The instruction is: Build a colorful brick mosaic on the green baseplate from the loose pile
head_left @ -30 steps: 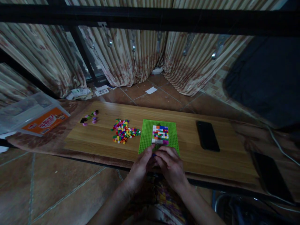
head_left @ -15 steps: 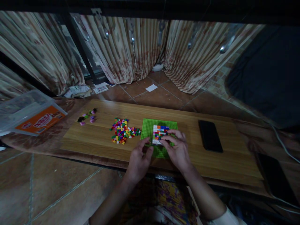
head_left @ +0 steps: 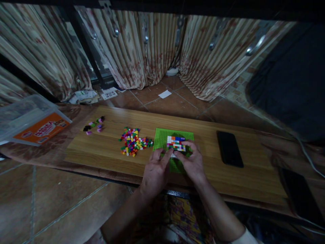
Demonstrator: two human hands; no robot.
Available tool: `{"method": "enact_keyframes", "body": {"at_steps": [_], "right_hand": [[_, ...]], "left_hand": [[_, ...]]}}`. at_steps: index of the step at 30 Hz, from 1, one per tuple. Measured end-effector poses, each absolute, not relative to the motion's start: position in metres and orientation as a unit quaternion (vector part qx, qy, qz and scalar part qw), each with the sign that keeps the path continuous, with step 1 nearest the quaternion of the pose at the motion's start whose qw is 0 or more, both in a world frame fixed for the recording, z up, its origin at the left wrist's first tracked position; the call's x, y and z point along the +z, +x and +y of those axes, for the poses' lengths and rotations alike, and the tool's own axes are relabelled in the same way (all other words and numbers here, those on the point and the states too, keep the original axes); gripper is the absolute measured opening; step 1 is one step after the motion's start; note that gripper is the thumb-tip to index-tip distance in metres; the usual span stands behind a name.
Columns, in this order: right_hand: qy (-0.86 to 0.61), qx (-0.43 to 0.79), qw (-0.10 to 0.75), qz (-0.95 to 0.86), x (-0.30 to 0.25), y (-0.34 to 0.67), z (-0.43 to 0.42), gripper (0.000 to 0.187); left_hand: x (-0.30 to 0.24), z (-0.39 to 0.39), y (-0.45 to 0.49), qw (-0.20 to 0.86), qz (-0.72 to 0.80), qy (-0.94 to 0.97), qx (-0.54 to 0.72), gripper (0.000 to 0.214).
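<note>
A small block of coloured toy bricks (head_left: 176, 141), white, orange, blue, red and green, sits on a green studded baseplate (head_left: 160, 135). My right hand (head_left: 192, 162) bends around its right and front sides, fingers at the right edge and thumb at the near edge. From the left, my left hand (head_left: 155, 171) reaches over the baseplate's near part. One of its digits stretches to the front edge of the brick block, close to my right thumb, and the others are bent and apart. The hands cover the block's near right corner. Whether a loose brick lies between the fingertips is hidden.
Left of the baseplate lies a pile of loose bricks (head_left: 132, 142). Farther left are several small assembled pieces (head_left: 100, 128) and a clear plastic box (head_left: 33, 105) with an orange label. A black phone (head_left: 230, 149) rests on the wooden board (head_left: 111, 117) at right.
My left hand has moved right and forward, bringing a digit against the front of the brick block. My right hand stays at the block, its thumb slightly nearer the front edge. The view shifted slightly.
</note>
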State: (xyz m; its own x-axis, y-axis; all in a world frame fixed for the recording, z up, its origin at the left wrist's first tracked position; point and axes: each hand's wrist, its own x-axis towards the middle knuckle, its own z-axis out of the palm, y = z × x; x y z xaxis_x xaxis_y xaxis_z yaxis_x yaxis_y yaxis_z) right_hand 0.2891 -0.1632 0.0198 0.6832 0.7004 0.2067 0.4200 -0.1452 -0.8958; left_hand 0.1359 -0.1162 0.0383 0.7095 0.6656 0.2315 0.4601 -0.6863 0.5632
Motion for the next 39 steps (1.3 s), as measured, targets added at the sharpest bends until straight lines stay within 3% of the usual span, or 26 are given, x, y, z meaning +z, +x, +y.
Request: {"method": "enact_keyframes", "body": {"at_steps": [10, 22, 27, 32, 39], "right_hand": [[-0.663, 0.261, 0.668, -0.214, 0.024, 0.272, -0.151, 0.039], [-0.643, 0.218, 0.69, -0.252, 0.014, 0.283, -0.162, 0.042], [-0.646, 0.149, 0.722, -0.197, 0.02, 0.298, -0.19, 0.031], [-0.693, 0.163, 0.651, -0.263, 0.044, 0.268, -0.211, 0.023], [-0.679, 0.201, 0.435, -0.557, 0.04, 0.202, -0.182, 0.019]], "left_hand": [[0.024, -0.115, 0.136, 0.208, 0.305, 0.905, 0.209, 0.062], [0.034, -0.117, 0.133, 0.25, 0.313, 0.88, 0.256, 0.057], [0.035, -0.111, 0.107, 0.248, 0.392, 0.835, 0.297, 0.056], [0.012, -0.102, 0.068, 0.223, 0.472, 0.789, 0.326, 0.044], [0.001, -0.09, 0.044, 0.212, 0.527, 0.748, 0.345, 0.041]]}}
